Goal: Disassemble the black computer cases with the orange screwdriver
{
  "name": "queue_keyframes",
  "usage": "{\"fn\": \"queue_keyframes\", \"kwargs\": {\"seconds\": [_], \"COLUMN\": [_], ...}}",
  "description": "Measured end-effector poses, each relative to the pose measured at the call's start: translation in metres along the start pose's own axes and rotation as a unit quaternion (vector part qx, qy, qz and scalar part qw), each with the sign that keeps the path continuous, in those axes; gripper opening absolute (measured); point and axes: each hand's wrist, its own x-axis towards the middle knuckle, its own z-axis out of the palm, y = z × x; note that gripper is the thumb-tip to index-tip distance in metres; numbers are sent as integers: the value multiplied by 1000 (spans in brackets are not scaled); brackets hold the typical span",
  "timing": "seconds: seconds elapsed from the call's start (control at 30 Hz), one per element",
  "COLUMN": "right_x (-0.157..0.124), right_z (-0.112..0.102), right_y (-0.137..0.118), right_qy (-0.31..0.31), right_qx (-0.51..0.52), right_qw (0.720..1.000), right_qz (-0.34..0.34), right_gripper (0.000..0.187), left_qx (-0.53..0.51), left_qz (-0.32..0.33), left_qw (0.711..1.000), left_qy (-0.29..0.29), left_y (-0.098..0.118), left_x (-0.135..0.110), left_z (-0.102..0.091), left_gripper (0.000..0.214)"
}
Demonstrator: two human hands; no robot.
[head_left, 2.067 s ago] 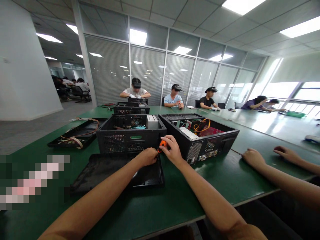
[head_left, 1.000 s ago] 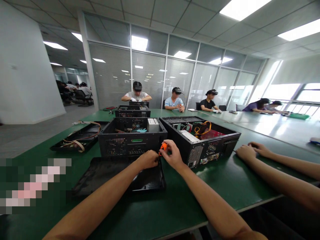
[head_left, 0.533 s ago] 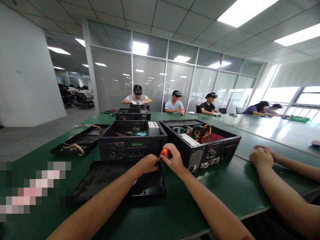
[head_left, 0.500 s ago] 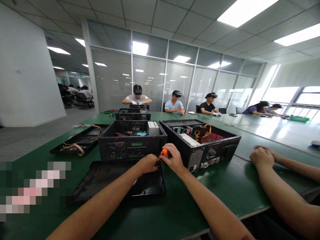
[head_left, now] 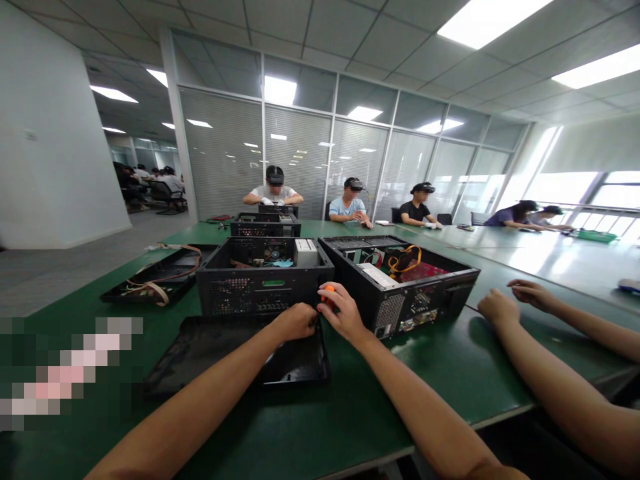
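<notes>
My right hand is closed around a screwdriver with an orange handle; its shaft is hidden by my fingers. Beside it, almost touching, my left hand is curled with the fingertips pressed together, and I cannot make out what they pinch. Both hands are at the near right corner of a black open computer case, which has a light power supply inside. Under my left hand and forearm lies a black side panel. A second open case, with orange cables, stands right of my hands.
A black front bezel with loose cables lies at left. Another case stands farther back. A co-worker's hands rest over the green table at right. Other people sit across it, and a green basket is far right.
My hands stay at the case corner; my right fingers have shifted round the orange handle. The neighbour's clasped hands have come apart. The person in light blue has lowered the hands.
</notes>
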Motion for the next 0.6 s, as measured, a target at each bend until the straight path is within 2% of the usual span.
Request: {"fn": "queue_keyframes", "kwargs": {"seconds": [0.13, 0.23, 0.33, 0.6], "right_x": [-5, -5, -2, -1], "right_z": [6, 7, 3, -3], "right_y": [5, 4, -1, -3], "right_qy": [15, 30, 33, 12], "right_qx": [21, 29, 11, -6], "right_qw": [997, 994, 996, 999], "right_qz": [67, 105, 82, 34], "right_gripper": [45, 39, 31, 39], "left_qx": [-2, -12, -20, -24], "left_qz": [0, 15, 21, 5], "left_qw": [1000, 1000, 1000, 1000], "left_qy": [-2, -1, 4, -4], "left_y": [-2, -3, -4, 1], "left_x": [0, 0, 0, -2], "left_z": [1, 2, 2, -4], "left_gripper": [10, 10, 10, 11]}}
